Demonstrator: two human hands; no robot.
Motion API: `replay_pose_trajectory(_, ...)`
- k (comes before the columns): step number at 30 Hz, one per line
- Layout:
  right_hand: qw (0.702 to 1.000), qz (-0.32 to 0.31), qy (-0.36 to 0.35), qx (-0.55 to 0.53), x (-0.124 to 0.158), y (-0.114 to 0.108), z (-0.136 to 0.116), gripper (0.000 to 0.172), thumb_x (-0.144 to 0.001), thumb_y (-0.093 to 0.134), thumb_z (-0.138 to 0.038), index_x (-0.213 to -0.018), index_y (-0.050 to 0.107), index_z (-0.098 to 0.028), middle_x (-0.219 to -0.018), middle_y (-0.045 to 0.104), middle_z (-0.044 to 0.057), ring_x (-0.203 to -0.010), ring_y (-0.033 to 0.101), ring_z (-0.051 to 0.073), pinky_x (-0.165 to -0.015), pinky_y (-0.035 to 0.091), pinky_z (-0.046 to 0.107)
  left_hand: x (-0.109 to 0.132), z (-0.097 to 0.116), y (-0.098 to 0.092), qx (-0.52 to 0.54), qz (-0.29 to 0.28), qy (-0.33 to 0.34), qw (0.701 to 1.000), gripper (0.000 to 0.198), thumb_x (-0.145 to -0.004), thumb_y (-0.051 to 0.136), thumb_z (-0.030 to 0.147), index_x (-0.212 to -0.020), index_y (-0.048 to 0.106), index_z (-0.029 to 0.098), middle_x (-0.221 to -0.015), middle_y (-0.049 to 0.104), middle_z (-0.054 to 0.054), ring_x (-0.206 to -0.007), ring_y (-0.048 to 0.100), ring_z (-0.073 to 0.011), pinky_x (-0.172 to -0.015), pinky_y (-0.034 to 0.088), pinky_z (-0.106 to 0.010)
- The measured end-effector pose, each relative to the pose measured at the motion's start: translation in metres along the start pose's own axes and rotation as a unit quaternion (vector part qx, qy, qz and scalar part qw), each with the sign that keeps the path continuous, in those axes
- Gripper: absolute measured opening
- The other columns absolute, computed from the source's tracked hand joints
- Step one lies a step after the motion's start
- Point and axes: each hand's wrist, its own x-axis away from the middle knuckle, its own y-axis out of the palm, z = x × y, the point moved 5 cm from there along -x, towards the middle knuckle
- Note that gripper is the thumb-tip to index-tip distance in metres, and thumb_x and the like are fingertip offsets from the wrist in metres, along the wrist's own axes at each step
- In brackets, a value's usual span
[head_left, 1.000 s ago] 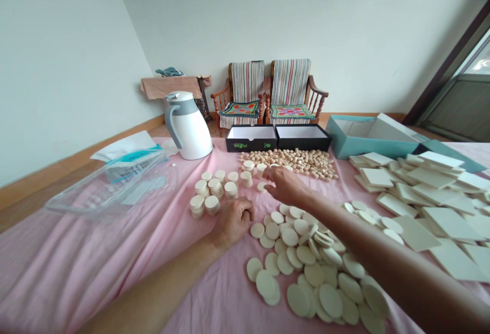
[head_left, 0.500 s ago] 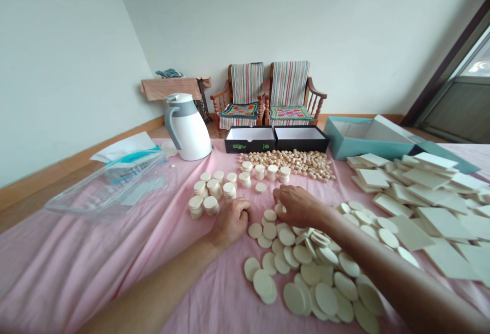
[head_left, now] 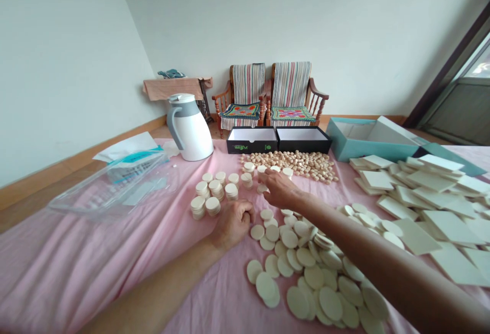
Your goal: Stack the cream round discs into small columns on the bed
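Note:
My left hand (head_left: 233,221) rests as a loose fist on the pink cloth, just left of a spread of flat cream discs (head_left: 306,267). My right hand (head_left: 278,188) reaches forward, fingers curled over a single disc (head_left: 262,188) lying near the short stacks of discs (head_left: 214,193). What the fingertips pinch is hidden. More small stacks (head_left: 268,170) stand behind the right hand, before a heap of small tan round pieces (head_left: 302,163).
A white jug (head_left: 189,125) stands at the back left, with a clear plastic tray (head_left: 115,186) beside it. Two black boxes (head_left: 277,140) and a teal box (head_left: 367,137) line the back. Cream square tiles (head_left: 424,196) cover the right side. Two chairs (head_left: 270,94) stand against the wall.
My right hand drew back to the loose discs half a second ago, then reached forward again to the stacks. My left hand stayed put.

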Motion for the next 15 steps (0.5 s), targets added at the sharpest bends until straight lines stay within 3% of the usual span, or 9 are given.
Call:
replay_pose_trajectory(7, 0.999, 0.002, 0.047, -0.018, 0.006, 0.004, 0.005, 0.032, -0.076, 0.052, -0.019, -0.107, 0.052, -0.012, -0.098, 0.063, 0.014, -0.092, 0.058, 0.023, -0.074, 0.041, 0.029, 0.000, -0.001, 0.001, -0.004, -0.001, -0.003, 1.000, 0.026, -0.065, 0.036, 0.001, -0.056, 0.057, 0.015, -0.062, 0.062, -0.001, -0.061, 0.056, -0.0119, -0.062, 0.039, -0.023)
replay_pose_trajectory(15, 0.997, 0.003, 0.069, -0.023, -0.005, 0.019, 0.004, 0.033, -0.074, 0.048, -0.007, -0.107, 0.050, -0.010, -0.101, 0.063, 0.016, -0.091, 0.059, 0.023, -0.070, 0.040, 0.028, -0.001, 0.001, 0.000, -0.009, -0.006, -0.002, 1.000, 0.026, -0.063, 0.037, 0.000, -0.055, 0.057, 0.015, -0.061, 0.062, -0.001, -0.061, 0.056, -0.0119, -0.062, 0.039, -0.022)
